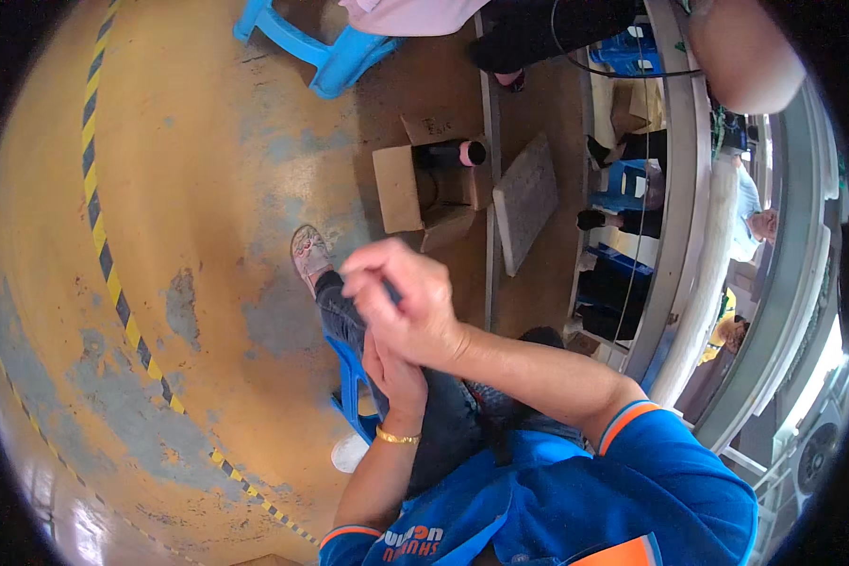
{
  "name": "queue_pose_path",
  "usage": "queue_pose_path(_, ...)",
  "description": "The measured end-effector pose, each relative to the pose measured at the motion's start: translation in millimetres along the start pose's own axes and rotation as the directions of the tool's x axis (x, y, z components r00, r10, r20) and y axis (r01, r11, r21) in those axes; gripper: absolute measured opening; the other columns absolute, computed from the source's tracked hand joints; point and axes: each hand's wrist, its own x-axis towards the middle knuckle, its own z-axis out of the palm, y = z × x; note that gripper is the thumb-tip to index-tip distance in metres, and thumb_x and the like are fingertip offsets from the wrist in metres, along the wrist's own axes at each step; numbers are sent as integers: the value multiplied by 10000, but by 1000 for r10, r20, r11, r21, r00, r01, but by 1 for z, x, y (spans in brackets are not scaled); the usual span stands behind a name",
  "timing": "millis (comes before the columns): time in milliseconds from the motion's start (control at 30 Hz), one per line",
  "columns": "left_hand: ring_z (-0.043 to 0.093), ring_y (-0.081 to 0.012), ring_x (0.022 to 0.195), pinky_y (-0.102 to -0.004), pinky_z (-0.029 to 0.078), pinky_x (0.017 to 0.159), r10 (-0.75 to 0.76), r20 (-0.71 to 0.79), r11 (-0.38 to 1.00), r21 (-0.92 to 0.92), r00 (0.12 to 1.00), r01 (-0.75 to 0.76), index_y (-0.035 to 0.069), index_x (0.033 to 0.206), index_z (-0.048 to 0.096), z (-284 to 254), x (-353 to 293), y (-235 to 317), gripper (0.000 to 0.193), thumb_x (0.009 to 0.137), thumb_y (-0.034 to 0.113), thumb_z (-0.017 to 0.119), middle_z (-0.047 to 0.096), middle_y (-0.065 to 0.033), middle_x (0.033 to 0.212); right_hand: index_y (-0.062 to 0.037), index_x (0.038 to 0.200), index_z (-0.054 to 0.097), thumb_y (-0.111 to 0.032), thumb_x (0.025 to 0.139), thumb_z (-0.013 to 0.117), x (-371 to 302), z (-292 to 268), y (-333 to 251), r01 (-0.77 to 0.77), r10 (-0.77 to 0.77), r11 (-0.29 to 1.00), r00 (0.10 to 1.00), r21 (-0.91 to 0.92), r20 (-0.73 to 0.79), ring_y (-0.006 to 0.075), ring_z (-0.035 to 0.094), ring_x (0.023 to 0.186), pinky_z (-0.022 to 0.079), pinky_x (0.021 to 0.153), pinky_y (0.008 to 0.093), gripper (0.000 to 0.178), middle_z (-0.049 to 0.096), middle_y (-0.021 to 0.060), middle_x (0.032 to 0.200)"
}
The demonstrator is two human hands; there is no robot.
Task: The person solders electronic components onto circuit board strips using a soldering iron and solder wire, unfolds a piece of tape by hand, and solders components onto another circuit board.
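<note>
My right hand (404, 292) is raised over my lap. Its fingers curl toward the thumb and are blurred at the tips; a small dark patch shows in the gap between them, and what they hold, if anything, I cannot make out. Close below it, overlapping in the view, is my left hand (396, 373), with a gold bracelet (398, 436) on the wrist. Most of the left fingers are hidden behind the right hand. Both hands are above my dark trousers (434, 406), off to the side of the work line.
A blue stool (349, 382) is beside my leg. Ahead lies an open cardboard box (401, 189) with a dark cylinder (453, 153) inside. A pale board (525, 203) leans beyond it. Metal line framing (674, 217) runs along the right; other people sit near it.
</note>
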Motion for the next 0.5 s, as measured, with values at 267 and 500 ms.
queue_pose_path(267,369,-109,547,-235,297,507,-13,103,1000,15,995,12,26,782,498,16,12,23,385,1013,282,326,415,-36,621,-29,947,589,-133,916,542,-42,-58,190,-725,727,687,685,59,-44,83,565,636,480,572,253,118,589,26,701)
queue_pose_path(500,399,-110,527,-256,311,509,23,143,996,86,990,-35,-8,809,550,37,17,18,418,995,310,352,436,-38,589,-49,934,597,-162,907,556,-101,-97,303,-768,811,585,558,-260,175,88,549,652,469,576,244,123,578,0,731)
